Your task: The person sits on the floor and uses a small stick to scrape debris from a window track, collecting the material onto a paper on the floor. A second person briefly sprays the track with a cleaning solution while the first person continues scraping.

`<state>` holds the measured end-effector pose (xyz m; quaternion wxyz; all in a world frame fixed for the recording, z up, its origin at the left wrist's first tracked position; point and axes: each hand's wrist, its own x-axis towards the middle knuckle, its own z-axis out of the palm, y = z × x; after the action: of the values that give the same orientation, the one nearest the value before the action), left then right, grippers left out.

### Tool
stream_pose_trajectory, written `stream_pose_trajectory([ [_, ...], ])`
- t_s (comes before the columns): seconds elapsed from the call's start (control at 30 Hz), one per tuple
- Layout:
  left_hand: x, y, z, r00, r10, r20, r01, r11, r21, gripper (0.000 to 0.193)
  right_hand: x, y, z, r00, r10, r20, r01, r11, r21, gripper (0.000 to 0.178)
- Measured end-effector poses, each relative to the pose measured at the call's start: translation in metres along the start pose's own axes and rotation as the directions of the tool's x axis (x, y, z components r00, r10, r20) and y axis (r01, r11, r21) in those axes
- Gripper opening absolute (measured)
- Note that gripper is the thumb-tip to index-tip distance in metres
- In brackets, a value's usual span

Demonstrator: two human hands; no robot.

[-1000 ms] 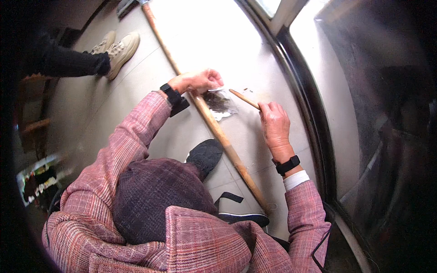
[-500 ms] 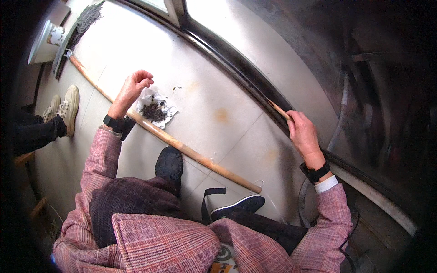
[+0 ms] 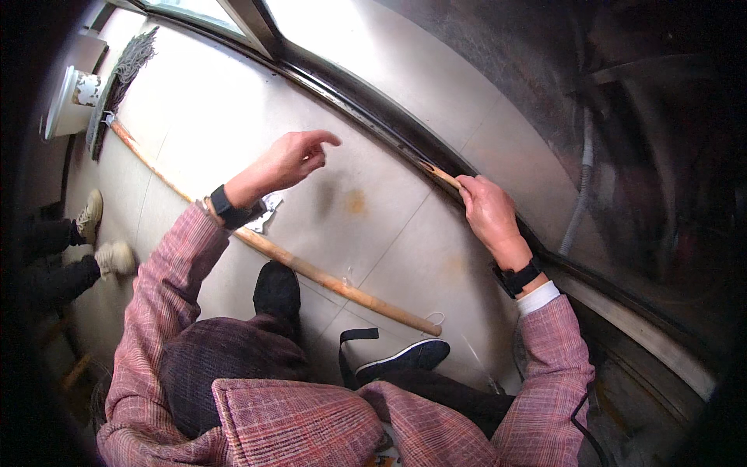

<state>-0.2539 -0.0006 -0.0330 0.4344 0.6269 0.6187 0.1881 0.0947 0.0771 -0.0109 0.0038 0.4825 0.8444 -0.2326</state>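
Observation:
My right hand (image 3: pixel 492 210) grips a thin wooden stick (image 3: pixel 441 174). The stick's darkened tip rests in or against the dark track (image 3: pixel 373 128) along the floor. Over the tiles, my left hand (image 3: pixel 293 161) hangs in the air, index finger reaching toward the track and thumb apart from it; I see nothing held. Below that wrist a piece of white paper (image 3: pixel 267 214) lies on the floor, mostly covered by my forearm, so the dark debris on it is hidden. A long wooden mop handle (image 3: pixel 319 278) crosses the floor between my feet and the paper.
The grey mop head (image 3: pixel 128 66) lies at the far left beside a white bucket (image 3: pixel 71 109). Another person's pale shoes (image 3: pixel 115 258) stand at the left. My dark shoe (image 3: pixel 408 358) is close to the handle's end. A brown stain (image 3: pixel 355 204) marks the tiles.
My left hand has swung right from above the paper toward the track. My right hand and its stick appear farther left along the track. The other person's feet have shifted.

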Motion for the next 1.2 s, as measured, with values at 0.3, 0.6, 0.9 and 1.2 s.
stream_pose_trajectory([
  [0.3, 0.072, 0.015, 0.046, 0.978, 0.191, 0.083, -0.204, 0.960, 0.190, 0.030, 0.018, -0.011, 0.013, 0.997, -0.052, -0.051, 0.056, 0.996, 0.069, 0.014],
  [0.6, 0.068, 0.006, 0.074, 0.950, 0.299, -0.085, -0.260, 0.914, 0.310, 0.027, 0.023, -0.016, 0.008, 0.998, 0.042, 0.047, -0.052, 0.974, 0.220, 0.018],
  [0.9, 0.072, 0.015, 0.080, 0.971, 0.218, -0.100, -0.172, 0.922, 0.346, 0.029, 0.025, -0.016, 0.011, 1.000, 0.007, 0.012, -0.009, 0.979, 0.206, 0.020],
  [1.2, 0.078, 0.016, 0.080, 0.988, 0.125, -0.093, -0.090, 0.944, 0.317, 0.031, 0.031, -0.012, 0.020, 0.995, 0.066, 0.080, -0.086, 0.956, 0.280, 0.022],
])
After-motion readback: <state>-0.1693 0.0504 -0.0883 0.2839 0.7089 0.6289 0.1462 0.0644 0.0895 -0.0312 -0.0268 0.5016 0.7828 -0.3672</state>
